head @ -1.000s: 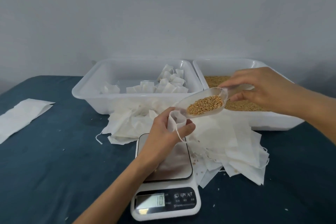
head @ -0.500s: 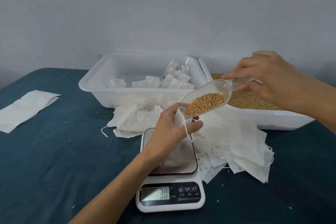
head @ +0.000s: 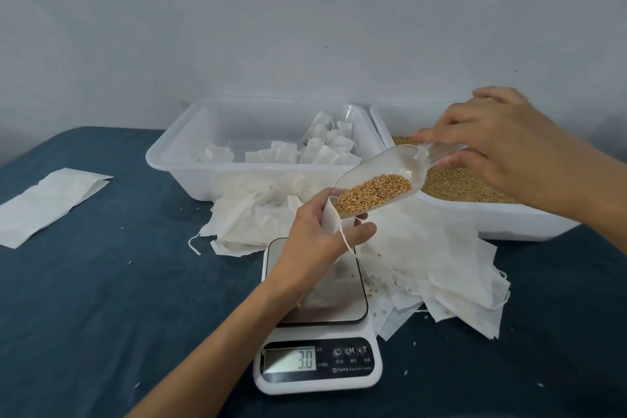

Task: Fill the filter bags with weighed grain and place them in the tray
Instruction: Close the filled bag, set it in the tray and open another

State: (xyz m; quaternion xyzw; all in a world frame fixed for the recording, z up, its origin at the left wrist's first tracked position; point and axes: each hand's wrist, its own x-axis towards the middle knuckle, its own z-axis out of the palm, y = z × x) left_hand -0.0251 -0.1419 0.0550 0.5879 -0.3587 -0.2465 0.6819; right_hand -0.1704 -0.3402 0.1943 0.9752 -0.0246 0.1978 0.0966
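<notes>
My left hand (head: pixel 319 231) grips a small white filter bag (head: pixel 330 222) with its mouth held up, over the steel platform of a white kitchen scale (head: pixel 317 326) whose display reads 3.0. My right hand (head: pixel 502 142) pinches the handle of a clear plastic scoop (head: pixel 393 166) tilted down to the left. Golden grain (head: pixel 373 195) lies in the scoop, and its lip touches the bag's mouth. A white tray (head: pixel 169 159) behind holds several filled bags (head: pixel 325 149). A second white tray (head: pixel 492 217) on the right holds loose grain (head: pixel 458 185).
A heap of empty filter bags (head: pixel 441 258) spreads between the trays and the scale, strings trailing. A flat white bag (head: pixel 47 204) lies at the far left on the dark blue cloth (head: pixel 101 299). Stray grains dot the cloth. A grey wall stands behind.
The scoop's lip has come down and left onto the bag's mouth, and it is tilted more steeply. The scale reading went from 1.0 to 3.0. The view shifted slightly.
</notes>
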